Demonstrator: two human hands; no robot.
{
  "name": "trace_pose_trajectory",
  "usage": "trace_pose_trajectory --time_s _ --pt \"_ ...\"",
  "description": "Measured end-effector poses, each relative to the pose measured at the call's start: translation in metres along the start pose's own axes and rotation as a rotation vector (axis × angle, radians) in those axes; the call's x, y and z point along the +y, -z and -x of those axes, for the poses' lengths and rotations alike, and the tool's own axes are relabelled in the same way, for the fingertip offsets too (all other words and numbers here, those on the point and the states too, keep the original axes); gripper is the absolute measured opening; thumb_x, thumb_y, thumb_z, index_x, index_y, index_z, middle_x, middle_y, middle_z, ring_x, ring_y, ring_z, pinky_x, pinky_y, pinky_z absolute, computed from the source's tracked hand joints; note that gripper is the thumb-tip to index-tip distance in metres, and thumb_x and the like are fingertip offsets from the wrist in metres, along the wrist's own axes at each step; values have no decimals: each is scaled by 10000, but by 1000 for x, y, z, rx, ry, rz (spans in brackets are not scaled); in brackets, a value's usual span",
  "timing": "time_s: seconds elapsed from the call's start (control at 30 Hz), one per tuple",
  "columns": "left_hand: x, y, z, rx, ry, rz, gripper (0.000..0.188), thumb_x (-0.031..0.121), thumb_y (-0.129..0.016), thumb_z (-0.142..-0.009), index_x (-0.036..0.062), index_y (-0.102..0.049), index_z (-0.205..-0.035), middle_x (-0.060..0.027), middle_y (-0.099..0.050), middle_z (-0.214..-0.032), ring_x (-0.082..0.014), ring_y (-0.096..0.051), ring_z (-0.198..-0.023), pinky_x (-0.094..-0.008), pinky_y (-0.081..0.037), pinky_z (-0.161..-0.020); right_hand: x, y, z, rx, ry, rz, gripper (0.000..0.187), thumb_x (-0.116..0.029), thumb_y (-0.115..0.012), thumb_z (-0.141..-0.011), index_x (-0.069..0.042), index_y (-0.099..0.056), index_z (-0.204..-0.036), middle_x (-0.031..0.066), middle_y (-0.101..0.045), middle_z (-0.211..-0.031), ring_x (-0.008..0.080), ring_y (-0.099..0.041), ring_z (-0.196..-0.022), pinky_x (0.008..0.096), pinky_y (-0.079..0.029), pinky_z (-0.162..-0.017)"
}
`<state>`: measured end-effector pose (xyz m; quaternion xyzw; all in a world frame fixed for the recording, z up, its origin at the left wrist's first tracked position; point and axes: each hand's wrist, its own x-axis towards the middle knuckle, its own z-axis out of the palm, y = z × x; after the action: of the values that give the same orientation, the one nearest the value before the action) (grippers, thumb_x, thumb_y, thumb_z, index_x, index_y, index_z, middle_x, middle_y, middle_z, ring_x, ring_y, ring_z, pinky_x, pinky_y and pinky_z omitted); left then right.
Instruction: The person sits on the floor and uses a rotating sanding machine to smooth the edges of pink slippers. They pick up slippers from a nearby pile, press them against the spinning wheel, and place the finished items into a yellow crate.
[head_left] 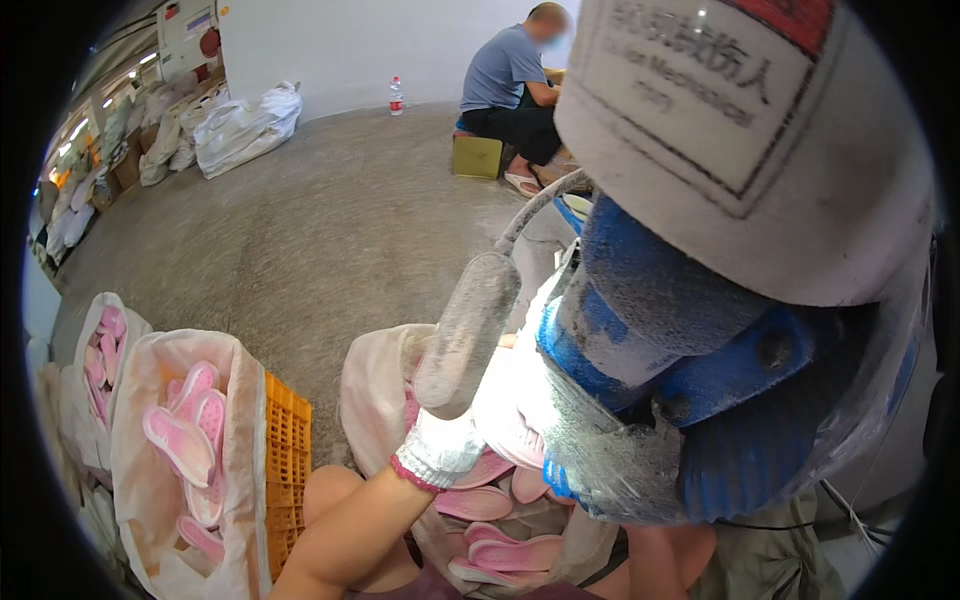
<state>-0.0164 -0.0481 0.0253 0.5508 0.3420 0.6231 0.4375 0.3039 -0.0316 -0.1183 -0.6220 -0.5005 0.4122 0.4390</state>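
My left hand [437, 452], in a white knitted glove with a red cuff, reaches into the bright light beside a dusty blue machine [640, 300]. A dust-covered lamp [470, 325] on a bendable neck hangs in front of it. The lamp and the glare hide the fingers, so what they hold, if anything, does not show. Below lies an open pale sack [375, 375] with several pink-and-white shoe soles [515, 553] in it. My right hand is out of sight behind the machine.
To the left stand another pale sack [150, 480] of pink soles and a yellow plastic crate [287, 440]. A person [495, 80] sits on a low box across the concrete floor. White bags [250, 130] and a bottle [396, 97] are by the wall. Cables [850, 520] run at lower right.
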Motion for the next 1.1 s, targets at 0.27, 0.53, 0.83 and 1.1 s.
trace_pose_trajectory --time_s 0.27,0.53,0.83,1.1 --pt "-54 -45 23 335 433 770 435 233 -381 -1035 5 -369 -1405 -111 -445 -1395 -198 -412 -1285 -327 -302 -1107 14 35 83 275 -161 -680 427 24 -622 -809 5 -538 -1227 132 -572 -1222 173 -557 -1101 298 -463 -917" --pt "-42 -18 26 323 472 1010 450 339 -351 -1040 21 -461 -1339 -122 -560 -1275 -229 -537 -1172 -372 -431 -1022 -89 5 128 34 -95 -302 430 -20 -636 -804 21 -540 -1221 145 -584 -1185 215 -554 -1110 338 -440 -946" --pt "-36 -48 12 295 495 872 496 381 -335 -1038 26 -418 -1375 -96 -514 -1345 -201 -486 -1224 -316 -354 -1068 -99 3 127 236 81 -282 387 -84 -673 -780 26 -598 -1143 113 -613 -1147 243 -562 -1099 370 -413 -977" --pt "-48 -21 36 297 560 971 611 516 -380 -986 24 -487 -1332 -120 -588 -1254 -239 -579 -1120 -358 -433 -1010 -131 21 126 -98 327 374 427 -34 -666 -810 12 -544 -1216 98 -596 -1162 225 -568 -1073 346 -430 -953"
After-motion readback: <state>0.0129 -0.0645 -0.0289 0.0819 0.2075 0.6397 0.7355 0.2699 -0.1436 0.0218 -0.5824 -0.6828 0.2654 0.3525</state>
